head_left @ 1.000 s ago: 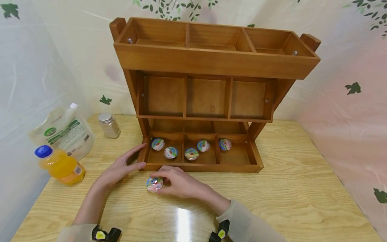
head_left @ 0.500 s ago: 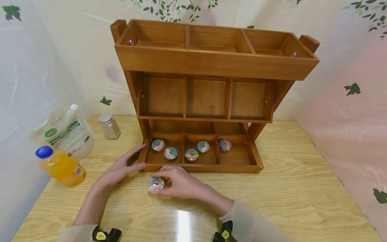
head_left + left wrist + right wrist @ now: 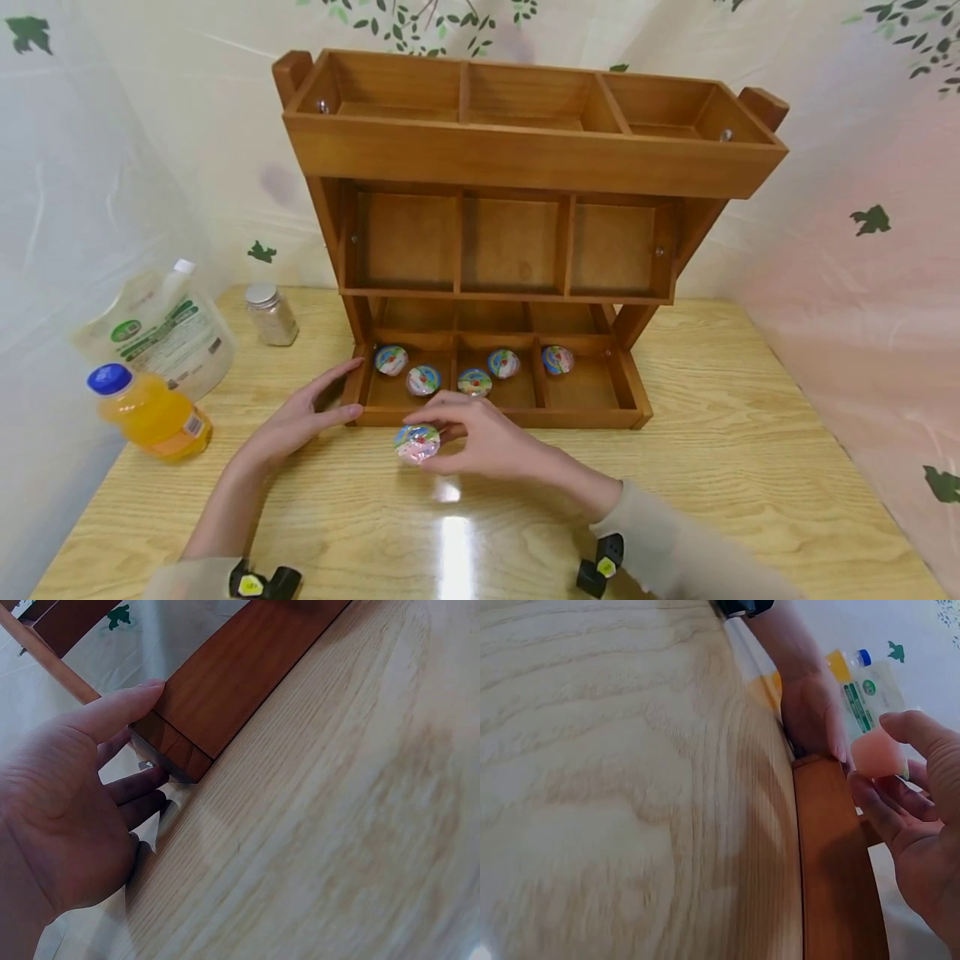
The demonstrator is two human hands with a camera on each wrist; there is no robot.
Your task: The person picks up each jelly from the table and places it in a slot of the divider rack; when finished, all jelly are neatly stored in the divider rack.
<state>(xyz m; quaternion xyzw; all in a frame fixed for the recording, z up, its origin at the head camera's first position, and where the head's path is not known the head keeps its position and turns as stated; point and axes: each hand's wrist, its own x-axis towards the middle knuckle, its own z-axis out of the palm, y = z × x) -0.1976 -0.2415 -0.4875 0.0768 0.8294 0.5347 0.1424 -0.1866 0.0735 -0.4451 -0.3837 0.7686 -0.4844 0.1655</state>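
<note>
My right hand point(image 3: 487, 437) pinches a small jelly cup point(image 3: 417, 443) between thumb and fingertips, just in front of the bottom tier of a brown wooden rack point(image 3: 525, 158). The cup has a colourful printed lid in the head view. In the right wrist view its pink body point(image 3: 878, 753) shows. My left hand point(image 3: 300, 417) rests against the left end of the bottom tier, thumb at the front corner point(image 3: 180, 746) and fingers along the side. The left compartment holds two jelly cups point(image 3: 423, 381), the middle one two more point(image 3: 504, 363), and the right one a single cup point(image 3: 557, 360).
Left of the rack stand a bottle of orange drink point(image 3: 153, 412) with a blue cap, a white refill pouch point(image 3: 176, 333) and a glass jar point(image 3: 272, 315) with a silver lid. The rack's upper tiers have three compartments each. A patterned cloth point(image 3: 840, 275) hangs behind the wooden table point(image 3: 735, 467).
My right hand has carried the held jelly cup rightward and slightly up toward the rack, now overlapping its front edge in the head view. My left hand has stayed in place.
</note>
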